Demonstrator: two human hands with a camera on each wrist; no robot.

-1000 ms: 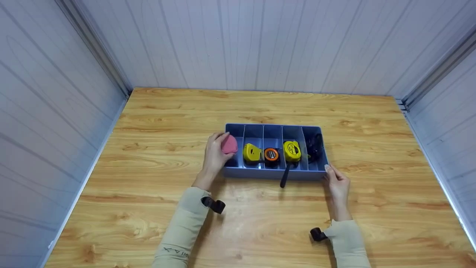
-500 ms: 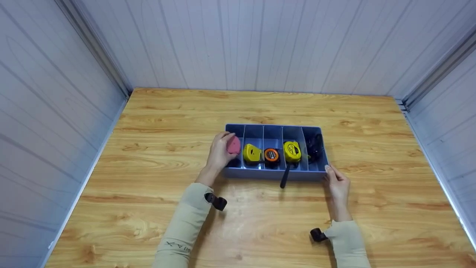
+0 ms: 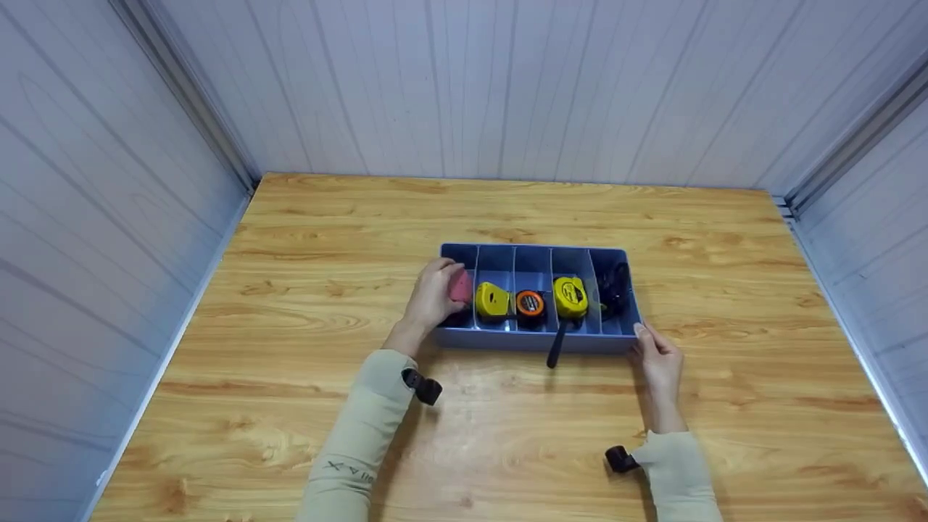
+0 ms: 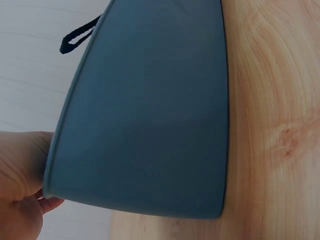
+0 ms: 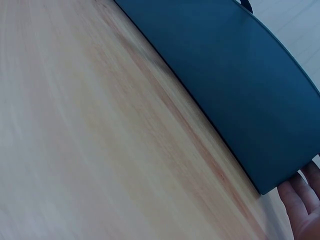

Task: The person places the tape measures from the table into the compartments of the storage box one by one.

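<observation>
A blue-grey box [image 3: 536, 343] with several compartments stands on the wooden table. At its left end my left hand [image 3: 431, 293] pinches a round pink object [image 3: 460, 286], held down inside the leftmost compartment; its kind is not clear. My right hand [image 3: 658, 360] grips the front right corner of the box, thumb on the rim, fingers against the side wall. In the middle compartments lie a yellow tape measure [image 3: 493, 299], an orange and black tape measure [image 3: 530, 304] and another yellow tape measure [image 3: 570, 296]. Both wrist views show mostly the front wall.
Dark, tangled-looking items [image 3: 615, 290] fill part of the rightmost compartment. A black strap [image 3: 557, 345] hangs over the front rim. White panel walls [image 3: 471, 94] surround the table [image 3: 304, 290] at the back and on both sides.
My left hand has moved slightly right and lowered the pink object into the leftmost compartment. My right hand has kept its hold on the box corner.
</observation>
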